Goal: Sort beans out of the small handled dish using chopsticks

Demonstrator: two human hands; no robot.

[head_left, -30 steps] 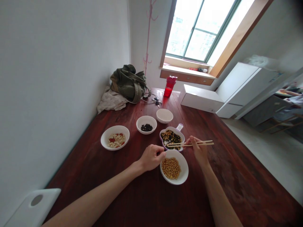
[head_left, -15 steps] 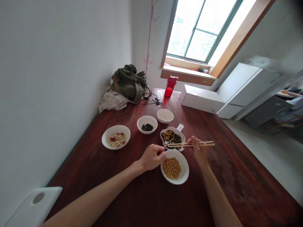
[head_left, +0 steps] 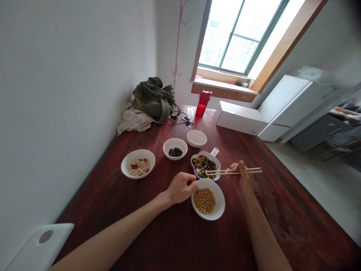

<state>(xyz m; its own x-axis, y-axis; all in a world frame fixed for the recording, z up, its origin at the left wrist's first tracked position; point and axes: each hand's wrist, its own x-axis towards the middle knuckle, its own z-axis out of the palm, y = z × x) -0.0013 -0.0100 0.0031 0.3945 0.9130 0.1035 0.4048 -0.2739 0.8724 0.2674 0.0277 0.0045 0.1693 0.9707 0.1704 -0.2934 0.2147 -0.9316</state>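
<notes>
My right hand (head_left: pixel 241 177) is shut on a pair of wooden chopsticks (head_left: pixel 234 171), whose tips reach over a purple-rimmed dish (head_left: pixel 204 167) of soybeans mixed with dark seaweed-like flakes. My left hand (head_left: pixel 180 187) is curled, holds nothing visible, and rests at the rim of a white bowl of yellow soybeans (head_left: pixel 204 201). Farther off stand a white bowl of black beans (head_left: pixel 175 147), a white bowl of pale nuts with red pieces (head_left: pixel 138 163), and a small white bowl (head_left: pixel 196 138).
The bowls stand on a dark red wooden table (head_left: pixel 254 226) beside a white wall. At its far end lie a green bag (head_left: pixel 155 101), a red bottle (head_left: pixel 202 104) and keys (head_left: pixel 186 121). A white box (head_left: pixel 239 118) sits at the far right.
My right hand has moved to the right, carrying the chopsticks with it, so their tips now sit farther right over the dish. My left hand and the bowls have not visibly moved.
</notes>
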